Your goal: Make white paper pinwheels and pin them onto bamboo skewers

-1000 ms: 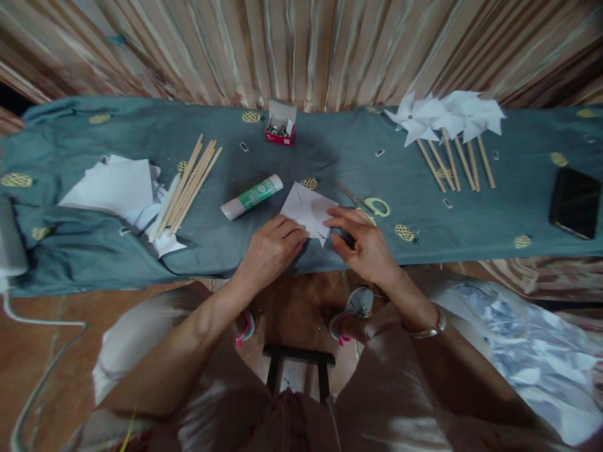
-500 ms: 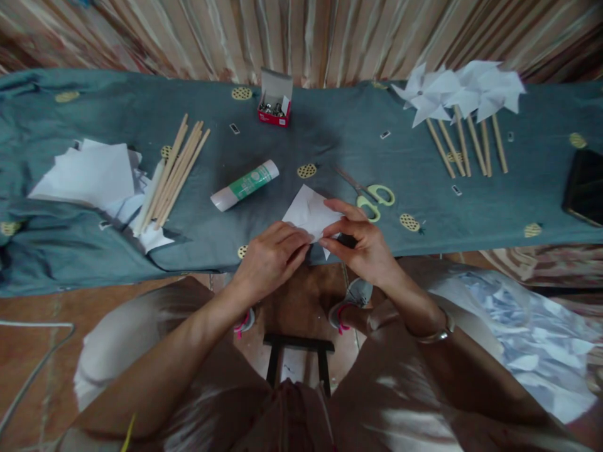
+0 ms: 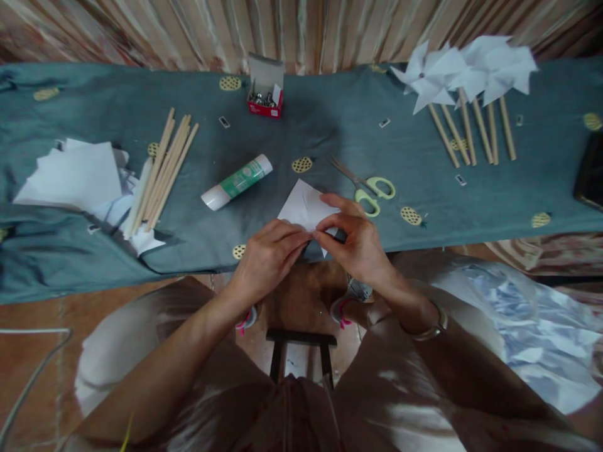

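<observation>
Paper [image 3: 301, 204]: on the cloth [image 3: 198, 238], close to its near edge; hub of the clock used here, with 12 toward the curtain [image 3: 301, 34]; one corner points to 12, a tip sticks out near 5
Left hand [image 3: 268, 254]: at 7 to 8 o'clock, fingers together, tips closed on the paper's near side; its thumb is mostly hidden
Right hand [image 3: 355, 242]: at 4 o'clock, thumb and a finger pinched together on the near edge, beside the left fingertips; another finger reaches across the paper's right side
Scissors [image 3: 359, 181]: between 2 and 3 o'clock, near the right hand, blades aimed at 11
Glue [image 3: 237, 182]: between 9 and 10 o'clock, lying aslant
Box [image 3: 264, 110]: at 11 o'clock, lid raised, small metal pieces inside
Sticks [image 3: 164, 169]: past the glue, beside white sheets [image 3: 78, 172] at 9 o'clock
Pinwheels [image 3: 464, 69]: between 1 and 2 o'clock, heads overlapping
</observation>
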### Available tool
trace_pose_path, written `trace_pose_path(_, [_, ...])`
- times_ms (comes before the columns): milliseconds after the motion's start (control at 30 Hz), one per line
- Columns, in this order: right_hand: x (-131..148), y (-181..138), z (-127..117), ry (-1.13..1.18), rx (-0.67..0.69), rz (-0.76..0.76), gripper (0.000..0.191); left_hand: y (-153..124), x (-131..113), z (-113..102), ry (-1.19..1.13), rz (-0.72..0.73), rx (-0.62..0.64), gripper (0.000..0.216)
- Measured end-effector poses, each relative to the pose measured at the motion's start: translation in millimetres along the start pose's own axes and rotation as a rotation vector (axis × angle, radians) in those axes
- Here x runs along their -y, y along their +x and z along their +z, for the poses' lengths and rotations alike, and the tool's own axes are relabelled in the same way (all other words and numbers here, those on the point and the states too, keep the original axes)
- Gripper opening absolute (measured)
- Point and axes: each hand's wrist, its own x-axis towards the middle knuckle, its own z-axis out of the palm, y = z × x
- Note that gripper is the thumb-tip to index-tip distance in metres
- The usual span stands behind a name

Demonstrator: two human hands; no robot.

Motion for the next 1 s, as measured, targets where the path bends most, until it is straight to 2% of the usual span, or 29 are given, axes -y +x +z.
trace_pose_path(267, [-1.5,-0.9,-0.5,-0.019,-0.008,0.014,0.004,1.4,0.5,-1.0,-0.021,-0.028,-0.017,0.016])
trace_pose_path(1000, [1.9,-0.2,-2.2,-0.012,0.015,0.047,0.005,6.8,2.5,-3.3,-0.112,-0.119,0.046,0.016])
